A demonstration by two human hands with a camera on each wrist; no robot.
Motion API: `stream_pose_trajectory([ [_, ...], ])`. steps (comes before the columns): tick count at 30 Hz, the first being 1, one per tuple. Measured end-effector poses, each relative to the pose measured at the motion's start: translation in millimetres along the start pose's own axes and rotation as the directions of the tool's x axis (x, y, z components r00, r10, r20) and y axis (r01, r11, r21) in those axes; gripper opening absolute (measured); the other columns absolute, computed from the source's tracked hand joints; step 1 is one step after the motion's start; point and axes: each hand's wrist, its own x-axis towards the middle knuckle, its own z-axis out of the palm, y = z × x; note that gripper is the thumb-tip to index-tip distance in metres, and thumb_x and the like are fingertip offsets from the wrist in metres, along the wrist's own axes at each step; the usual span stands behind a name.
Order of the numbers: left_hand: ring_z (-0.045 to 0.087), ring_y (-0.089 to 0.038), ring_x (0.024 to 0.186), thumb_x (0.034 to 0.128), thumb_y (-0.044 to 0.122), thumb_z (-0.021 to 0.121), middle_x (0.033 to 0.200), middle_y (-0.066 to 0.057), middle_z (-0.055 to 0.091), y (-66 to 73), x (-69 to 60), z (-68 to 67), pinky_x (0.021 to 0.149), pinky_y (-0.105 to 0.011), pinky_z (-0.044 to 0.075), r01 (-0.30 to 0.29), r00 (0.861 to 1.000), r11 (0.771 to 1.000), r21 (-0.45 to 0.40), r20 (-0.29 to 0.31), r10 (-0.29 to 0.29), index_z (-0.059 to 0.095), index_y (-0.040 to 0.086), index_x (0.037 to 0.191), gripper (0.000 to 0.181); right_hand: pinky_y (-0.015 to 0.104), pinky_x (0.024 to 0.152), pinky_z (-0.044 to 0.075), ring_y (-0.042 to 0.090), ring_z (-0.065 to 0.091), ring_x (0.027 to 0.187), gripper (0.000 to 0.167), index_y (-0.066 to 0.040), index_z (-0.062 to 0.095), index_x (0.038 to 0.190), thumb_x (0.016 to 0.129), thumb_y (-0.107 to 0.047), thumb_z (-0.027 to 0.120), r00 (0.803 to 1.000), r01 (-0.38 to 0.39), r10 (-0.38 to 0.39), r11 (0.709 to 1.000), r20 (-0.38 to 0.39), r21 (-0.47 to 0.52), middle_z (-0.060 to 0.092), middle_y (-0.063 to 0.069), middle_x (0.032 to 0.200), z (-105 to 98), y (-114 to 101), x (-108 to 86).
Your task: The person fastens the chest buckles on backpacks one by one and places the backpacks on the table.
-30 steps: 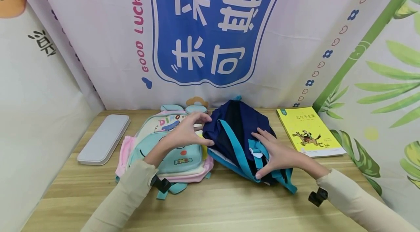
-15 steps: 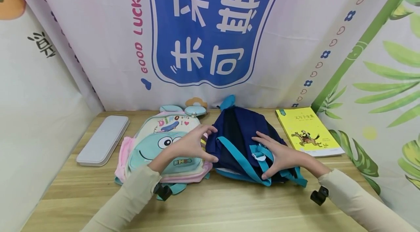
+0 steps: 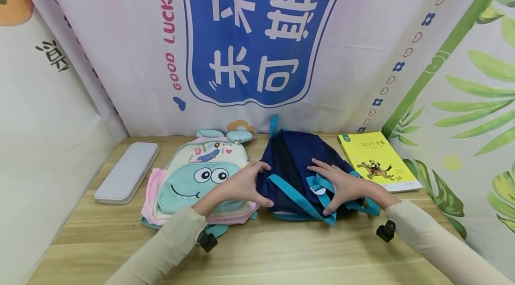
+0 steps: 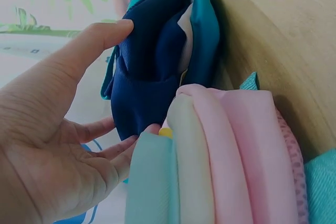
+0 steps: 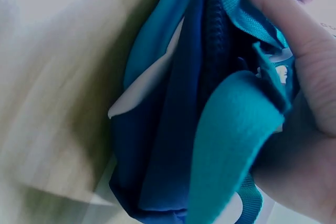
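A navy backpack (image 3: 290, 153) with turquoise straps (image 3: 299, 199) lies on the table, its strap side up. My left hand (image 3: 246, 183) rests against its left side, thumb and fingers spread; the left wrist view shows the thumb along the navy cloth (image 4: 144, 56) and the fingertips at its edge. On the right side my right hand (image 3: 343, 183) presses with spread fingers, close to a white buckle (image 3: 318, 190). The right wrist view has that thumb (image 5: 278, 9) touching a turquoise strap; the other fingers are mostly hidden there.
A mint, cream and pink backpack (image 3: 177, 189) with a cartoon face lies beside the navy one, partly under my left forearm. Far left lies a white flat case (image 3: 128, 172). A yellow book (image 3: 376, 155) is at the right. A printed curtain (image 3: 132, 52) hangs behind the table.
The navy backpack has shifted slightly right and turned straighter, settling lower. Both hands have moved with it, the left one toward the right. Its turquoise top loop now stands up at the back.
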Motion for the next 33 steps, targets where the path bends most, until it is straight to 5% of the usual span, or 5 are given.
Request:
stream_pose_trajectory([
  [24,0.051,-0.031,0.129,0.0714,0.038,0.092,0.141,-0.018,0.051,-3.4,10.1,5.3,0.11,-0.049,0.046,0.055,0.998,0.998,0.022,0.025,-0.056,0.049,0.009,0.142,0.088,0.078,0.116,-0.001,0.052,0.008,0.153,0.119,-0.001,0.028,0.159,0.068,-0.039,0.094,1.0,0.009,-0.009,1.0,-0.008,-0.007,0.008,0.027,0.168,-2,2,9.0],
  [33,0.034,-0.04,0.139,0.0749,0.044,0.088,0.151,-0.022,0.041,15.1,16.9,-0.3,0.111,-0.06,0.041,0.091,0.996,0.994,0.055,-0.028,-0.09,0.049,0.013,0.144,0.085,0.079,0.115,0.004,0.053,0.011,0.153,0.117,0.0,0.029,0.158,0.069,-0.039,0.094,1.0,0.031,-0.031,0.999,0.0,-0.008,0.011,0.028,0.167,-9,1,4.3],
])
